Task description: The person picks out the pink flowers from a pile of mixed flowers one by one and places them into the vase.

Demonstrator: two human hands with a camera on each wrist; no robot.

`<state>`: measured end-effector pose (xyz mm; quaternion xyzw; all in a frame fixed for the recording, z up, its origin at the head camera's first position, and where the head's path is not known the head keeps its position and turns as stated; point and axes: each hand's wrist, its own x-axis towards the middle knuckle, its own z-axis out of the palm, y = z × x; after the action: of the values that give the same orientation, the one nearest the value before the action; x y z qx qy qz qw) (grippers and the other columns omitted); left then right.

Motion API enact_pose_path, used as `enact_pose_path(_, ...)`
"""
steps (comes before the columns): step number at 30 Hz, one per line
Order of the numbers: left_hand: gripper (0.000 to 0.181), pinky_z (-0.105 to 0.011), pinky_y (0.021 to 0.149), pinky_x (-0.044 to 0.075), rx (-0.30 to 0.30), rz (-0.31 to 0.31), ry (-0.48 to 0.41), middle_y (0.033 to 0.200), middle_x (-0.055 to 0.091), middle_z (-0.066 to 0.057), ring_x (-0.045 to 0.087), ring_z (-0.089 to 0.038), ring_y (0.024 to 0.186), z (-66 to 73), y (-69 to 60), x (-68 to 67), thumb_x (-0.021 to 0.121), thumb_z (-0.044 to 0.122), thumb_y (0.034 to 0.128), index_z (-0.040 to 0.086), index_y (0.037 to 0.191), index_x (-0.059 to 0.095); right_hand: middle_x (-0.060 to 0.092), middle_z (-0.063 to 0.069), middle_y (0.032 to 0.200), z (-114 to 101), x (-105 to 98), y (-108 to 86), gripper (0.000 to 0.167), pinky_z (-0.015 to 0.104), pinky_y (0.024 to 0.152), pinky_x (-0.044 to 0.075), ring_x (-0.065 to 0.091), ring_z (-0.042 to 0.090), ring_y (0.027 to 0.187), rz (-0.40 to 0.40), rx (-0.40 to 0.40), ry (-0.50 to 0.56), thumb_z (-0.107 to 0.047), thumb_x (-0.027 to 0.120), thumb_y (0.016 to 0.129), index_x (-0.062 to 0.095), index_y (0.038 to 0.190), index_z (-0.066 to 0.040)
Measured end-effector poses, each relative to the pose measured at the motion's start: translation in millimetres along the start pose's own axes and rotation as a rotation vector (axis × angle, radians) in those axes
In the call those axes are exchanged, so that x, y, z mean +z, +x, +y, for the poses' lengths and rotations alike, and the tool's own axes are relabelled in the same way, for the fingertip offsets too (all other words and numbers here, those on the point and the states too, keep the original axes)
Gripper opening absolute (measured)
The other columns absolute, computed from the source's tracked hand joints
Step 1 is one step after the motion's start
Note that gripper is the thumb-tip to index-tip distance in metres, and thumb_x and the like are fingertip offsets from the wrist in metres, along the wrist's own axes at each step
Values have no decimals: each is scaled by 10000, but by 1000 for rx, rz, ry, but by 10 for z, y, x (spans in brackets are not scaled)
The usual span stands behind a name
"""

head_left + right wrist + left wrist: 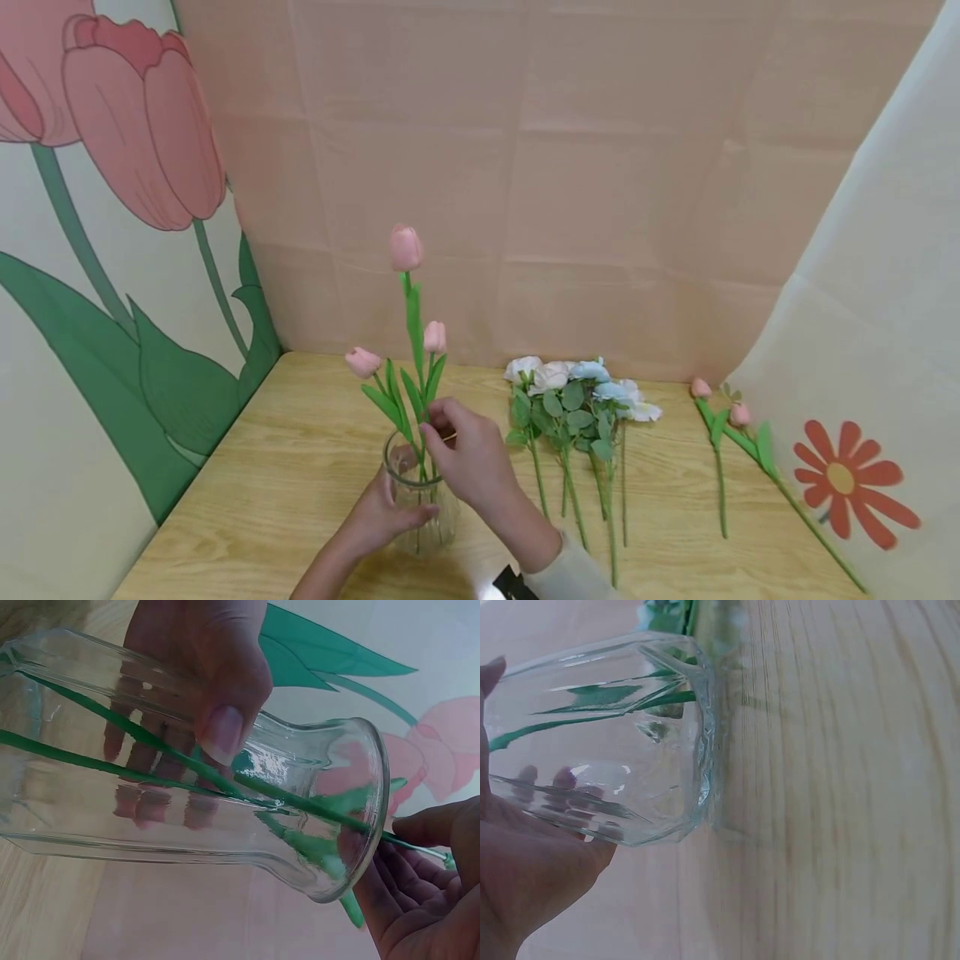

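A clear glass vase (pixel 438 521) stands upright on the table, its ribbed wall gripped by my left hand (pixel 382 508) with the thumb across the front. In the right wrist view, green stems (pixel 97 712) cross inside the glass. My right hand (pixel 476 454) pinches a tulip stem (pixel 409 846) between thumb and fingers, just above the vase rim (pixel 381 780). Three pink tulips rise from the vase: a tall one (pixel 406 248), a shorter one (pixel 435 337) near the right hand, and one leaning left (pixel 363 362). The left wrist view shows the vase base (pixel 703 750) against the tabletop.
Right of the vase lie several white roses (pixel 551 377) and blue flowers (pixel 591 371) with green leaves and long stems. Two pink tulips (pixel 740 415) lie farther right on the wooden table (pixel 247 500). A pink cloth backdrop (pixel 600 208) and flower-printed side panels surround the table.
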<state>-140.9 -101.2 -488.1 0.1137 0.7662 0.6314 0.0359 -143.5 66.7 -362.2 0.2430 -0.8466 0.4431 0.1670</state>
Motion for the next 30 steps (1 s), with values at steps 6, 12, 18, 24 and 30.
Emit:
enact_pose_path(6, 949, -706, 1149, 233, 11, -7, -11, 1559, 440, -69, 362, -378, 1448, -5, 8, -3, 882, 226, 761, 239, 1542, 343, 736, 33, 870, 5, 22, -14, 86, 151, 649, 561, 703, 111, 768, -66, -19, -14, -59, 679, 953, 677, 1039, -47)
enact_pose_path(12, 960, -751, 1123, 218, 9, -12, 2, 1573, 420, -71, 336, -407, 1460, 17, -1, -5, 876, 236, 773, 260, 1557, 323, 744, 39, 888, 8, 20, -30, 101, 152, 658, 561, 708, 106, 776, -81, -35, -47, -63, 680, 953, 687, 1052, -46)
enact_pose_path(18, 975, -740, 1136, 206, 10, 3, -3, 1566, 433, -83, 356, -405, 1450, 14, -12, 7, 885, 218, 758, 253, 1557, 330, 748, 27, 873, 10, -20, -44, 59, 138, 655, 559, 703, 91, 745, -26, -71, -67, -94, 689, 943, 707, 988, -61)
enact_pose_path(24, 974, -730, 1141, 212, 10, 14, 1, 1565, 433, -110, 327, -416, 1465, 12, -18, 10, 884, 224, 762, 211, 1560, 325, 743, -1, 838, 19, -51, -60, 51, 140, 637, 559, 674, 47, 701, 10, -68, -45, -118, 694, 933, 727, 945, -82)
enact_pose_path(30, 982, -725, 1138, 229, 3, 17, 0, 1560, 435, -109, 339, -412, 1458, 8, -21, 12, 892, 243, 744, 215, 1552, 335, 739, -13, 820, 38, -49, -73, 44, 148, 626, 562, 662, 34, 684, 19, -72, -19, -109, 692, 934, 730, 921, -93)
